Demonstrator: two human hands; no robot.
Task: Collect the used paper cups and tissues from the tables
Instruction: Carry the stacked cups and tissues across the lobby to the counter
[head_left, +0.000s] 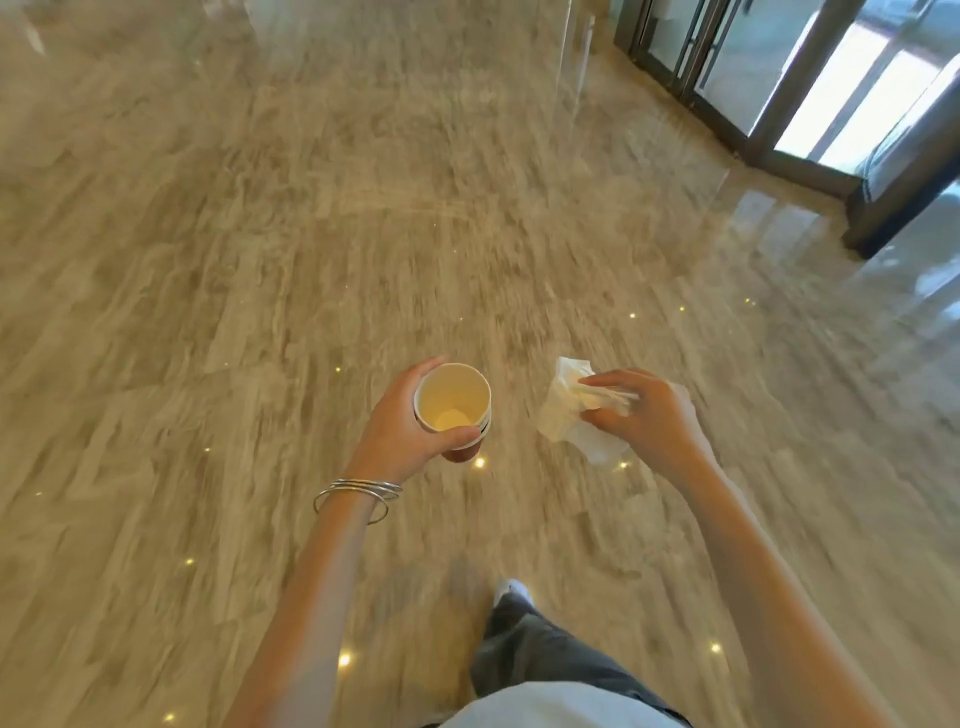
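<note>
My left hand grips a stack of paper cups, white inside with a brown base, held upright in front of me; the top cup looks empty. Silver bangles circle that wrist. To the right, my right hand pinches crumpled white tissues, which hang from my fingers toward the left. Both hands are held over the floor, a short gap between cups and tissues. No table is in view.
Glossy beige marble floor stretches ahead and to the left, blurred by motion and dotted with light reflections. Glass doors with dark metal frames stand at the upper right. My leg in grey trousers and a white shoe steps forward below.
</note>
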